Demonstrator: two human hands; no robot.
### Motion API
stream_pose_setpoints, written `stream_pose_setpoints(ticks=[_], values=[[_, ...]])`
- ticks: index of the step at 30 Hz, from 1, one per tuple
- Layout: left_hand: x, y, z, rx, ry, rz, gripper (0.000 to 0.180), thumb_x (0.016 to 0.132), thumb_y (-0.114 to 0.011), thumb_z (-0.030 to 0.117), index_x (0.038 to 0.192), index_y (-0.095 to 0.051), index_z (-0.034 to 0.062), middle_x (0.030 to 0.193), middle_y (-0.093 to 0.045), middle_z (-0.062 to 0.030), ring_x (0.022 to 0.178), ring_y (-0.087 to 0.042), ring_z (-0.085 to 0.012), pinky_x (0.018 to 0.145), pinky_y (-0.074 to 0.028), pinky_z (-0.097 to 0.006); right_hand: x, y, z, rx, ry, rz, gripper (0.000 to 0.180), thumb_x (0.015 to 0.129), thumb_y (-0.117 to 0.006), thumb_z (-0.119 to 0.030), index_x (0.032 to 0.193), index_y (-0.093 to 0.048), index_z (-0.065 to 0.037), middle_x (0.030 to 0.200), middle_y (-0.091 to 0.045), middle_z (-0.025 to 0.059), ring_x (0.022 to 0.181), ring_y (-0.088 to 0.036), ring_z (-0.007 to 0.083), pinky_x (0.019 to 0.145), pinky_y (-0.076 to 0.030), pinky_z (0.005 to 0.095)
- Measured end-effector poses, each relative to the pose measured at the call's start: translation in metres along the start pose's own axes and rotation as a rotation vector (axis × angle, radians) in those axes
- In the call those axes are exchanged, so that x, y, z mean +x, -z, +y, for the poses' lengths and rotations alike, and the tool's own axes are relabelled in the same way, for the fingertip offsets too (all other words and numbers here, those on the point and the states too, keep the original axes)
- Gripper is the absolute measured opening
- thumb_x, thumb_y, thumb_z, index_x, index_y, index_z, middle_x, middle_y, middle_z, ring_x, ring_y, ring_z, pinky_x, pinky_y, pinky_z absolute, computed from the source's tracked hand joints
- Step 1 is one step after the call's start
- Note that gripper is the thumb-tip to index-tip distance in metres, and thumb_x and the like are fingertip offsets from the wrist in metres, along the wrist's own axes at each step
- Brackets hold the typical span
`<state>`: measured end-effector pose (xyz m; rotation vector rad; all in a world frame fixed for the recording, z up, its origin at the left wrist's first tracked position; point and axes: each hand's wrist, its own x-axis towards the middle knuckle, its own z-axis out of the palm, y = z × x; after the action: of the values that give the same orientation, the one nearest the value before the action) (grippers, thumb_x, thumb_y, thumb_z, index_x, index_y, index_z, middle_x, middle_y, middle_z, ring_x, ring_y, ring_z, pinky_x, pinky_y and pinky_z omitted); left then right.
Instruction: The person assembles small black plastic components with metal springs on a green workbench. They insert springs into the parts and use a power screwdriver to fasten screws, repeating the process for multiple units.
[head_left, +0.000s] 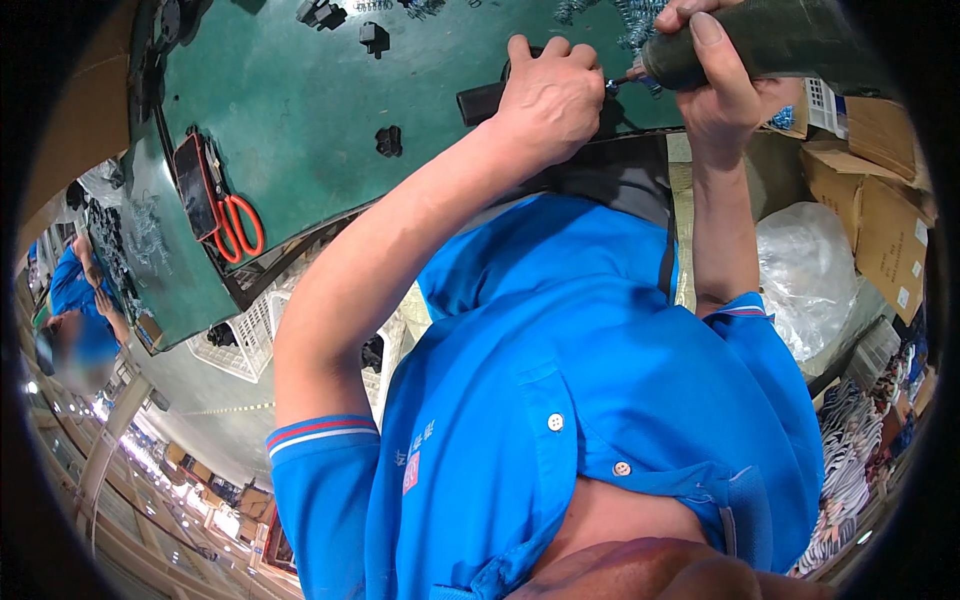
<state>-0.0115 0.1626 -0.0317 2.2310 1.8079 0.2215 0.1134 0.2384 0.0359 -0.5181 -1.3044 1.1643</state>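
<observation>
My left hand (553,98) is closed around a black plastic part (482,104) at the near edge of the green table; much of the part is hidden under my fingers. In my right hand (725,75) is a thick, dark electric screwdriver (800,42), lying almost level. Its thin bit (628,77) points left and reaches the side of the held part by my left fingers. The exact contact is too small to make out. Beyond the screwdriver's nose lies a heap of bluish metal screws or springs (640,22).
On the green table (300,110) lie small black parts (375,39), another black piece (389,141), a phone (196,185) and orange-handled scissors (240,228). Cardboard boxes (880,215) and a clear plastic bag (808,275) stand at right. A co-worker (80,290) is at far left.
</observation>
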Motion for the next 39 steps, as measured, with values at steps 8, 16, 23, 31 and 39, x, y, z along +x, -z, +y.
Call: stream_pose_setpoints(ticks=[8, 16, 23, 31, 39], values=[[-0.004, -0.004, -0.003, -0.032, -0.028, 0.073, 0.029, 0.083, -0.07, 0.023, 0.108, -0.069, 0.0083, 0.102, -0.059, -0.0054, 0.106, -0.055, -0.0254, 0.09, -0.037, -0.051, 0.0, 0.0, -0.004, 0.001, -0.005, 0.007, 0.02, 0.078, -0.063, -0.001, 0.097, -0.058, 0.005, 0.085, -0.061, 0.0102, 0.074, -0.063, 0.0187, 0.068, -0.052, 0.0306], [-0.002, -0.004, -0.002, -0.008, -0.022, 0.058, 0.027, 0.082, -0.071, 0.024, 0.104, -0.068, 0.0082, 0.101, -0.059, -0.0045, 0.104, -0.055, -0.0247, 0.089, -0.037, -0.051, -0.003, -0.006, -0.007, -0.105, -0.09, 0.026, 0.021, 0.078, -0.063, 0.0, 0.097, -0.058, 0.004, 0.085, -0.061, 0.0091, 0.074, -0.063, 0.0174, 0.071, -0.052, 0.03], [-0.003, -0.013, -0.005, -0.025, -0.062, 0.2, 0.014, 0.079, -0.067, 0.02, 0.086, -0.069, 0.0076, 0.092, -0.061, -0.0055, 0.096, -0.058, -0.0251, 0.083, -0.035, -0.05, -0.006, 0.005, 0.011, -0.339, 0.08, -0.228, 0.045, 0.073, -0.065, 0.002, 0.115, -0.05, 0.001, 0.083, -0.06, 0.0041, 0.075, -0.063, 0.0136, 0.103, -0.04, 0.0391], [-0.002, -0.012, -0.004, -0.059, -0.058, 0.185, 0.016, 0.079, -0.067, 0.021, 0.088, -0.069, 0.0085, 0.095, -0.061, -0.0051, 0.097, -0.057, -0.0254, 0.082, -0.036, -0.05, -0.026, 0.007, 0.043, -0.123, -0.073, -0.26, 0.051, 0.072, -0.064, 0.007, 0.119, -0.05, -0.004, 0.083, -0.06, 0.0015, 0.082, -0.062, 0.0115, 0.111, -0.033, 0.0417], [-0.003, 0.005, 0.0, -0.127, 0.021, 0.035, 0.026, 0.076, -0.072, 0.017, 0.099, -0.066, 0.0072, 0.106, -0.059, -0.0064, 0.106, -0.054, -0.0281, 0.086, -0.037, -0.049, 0.016, 0.018, 0.013, 0.154, -0.195, -0.474, 0.061, 0.08, -0.061, -0.011, 0.134, -0.041, 0.01, 0.083, -0.057, 0.0112, 0.072, -0.061, 0.0206, 0.07, -0.052, 0.0335]])
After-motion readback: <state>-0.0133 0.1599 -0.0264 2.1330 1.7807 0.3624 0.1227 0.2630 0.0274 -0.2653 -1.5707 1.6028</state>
